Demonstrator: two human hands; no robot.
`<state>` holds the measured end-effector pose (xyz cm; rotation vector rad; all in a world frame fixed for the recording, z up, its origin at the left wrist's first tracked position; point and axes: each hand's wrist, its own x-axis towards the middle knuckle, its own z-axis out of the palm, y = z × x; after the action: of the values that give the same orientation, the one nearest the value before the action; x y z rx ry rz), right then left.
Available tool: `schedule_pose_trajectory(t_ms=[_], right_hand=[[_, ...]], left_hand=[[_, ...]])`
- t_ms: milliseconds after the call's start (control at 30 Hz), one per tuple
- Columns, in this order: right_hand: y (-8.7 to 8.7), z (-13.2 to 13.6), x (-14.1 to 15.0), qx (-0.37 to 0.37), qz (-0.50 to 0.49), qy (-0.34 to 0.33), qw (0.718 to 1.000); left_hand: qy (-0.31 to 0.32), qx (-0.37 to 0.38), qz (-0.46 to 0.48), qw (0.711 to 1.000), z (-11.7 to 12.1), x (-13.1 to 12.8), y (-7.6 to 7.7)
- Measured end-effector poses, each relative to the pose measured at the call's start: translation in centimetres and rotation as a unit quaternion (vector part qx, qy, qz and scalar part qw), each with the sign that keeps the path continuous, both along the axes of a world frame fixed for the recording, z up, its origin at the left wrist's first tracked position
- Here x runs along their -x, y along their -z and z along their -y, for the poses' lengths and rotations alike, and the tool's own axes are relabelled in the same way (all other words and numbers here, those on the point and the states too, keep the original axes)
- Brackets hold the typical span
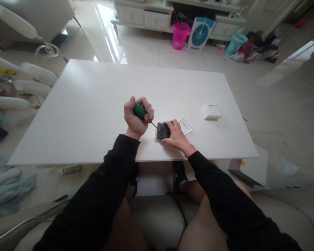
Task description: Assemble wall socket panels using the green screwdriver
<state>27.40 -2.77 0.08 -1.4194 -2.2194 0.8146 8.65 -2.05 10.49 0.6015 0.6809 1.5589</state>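
Observation:
My left hand (138,116) is wrapped round the green handle of a screwdriver (139,111). Its thin metal shaft slants down to the right, and the tip meets a black socket module (162,131) lying on the white table (99,104). With thumb and fingers, my right hand (176,134) grips that module from its right side, covering part of it. Just behind the right hand lies a white rectangular frame (185,126), partly hidden by the fingers. Farther right stands a white wall socket on its box (211,111), apart from both hands.
White rounded chair-back bars (39,73) rise beyond the table's left edge. Across the floor stand a pink basket (180,36), a blue and white fan (199,33) and a light blue basket (235,44). A white cabinet (157,19) lines the far side.

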Motion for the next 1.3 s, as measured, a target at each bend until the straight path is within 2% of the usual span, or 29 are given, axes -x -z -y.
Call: schedule_pose_trajectory(t_ms=[800, 1300], right_hand=[[0.1, -0.1, 0.0, -0.004, 0.004, -0.002, 1.0], [0.1, -0.2, -0.1, -0.005, 0.003, -0.002, 1.0]], left_hand=[[0.01, -0.002, 0.004, 1.0, 0.1, -0.6, 0.3], [0.055, -0.037, -0.015, 0.998, 0.3, -1.1, 1.1]])
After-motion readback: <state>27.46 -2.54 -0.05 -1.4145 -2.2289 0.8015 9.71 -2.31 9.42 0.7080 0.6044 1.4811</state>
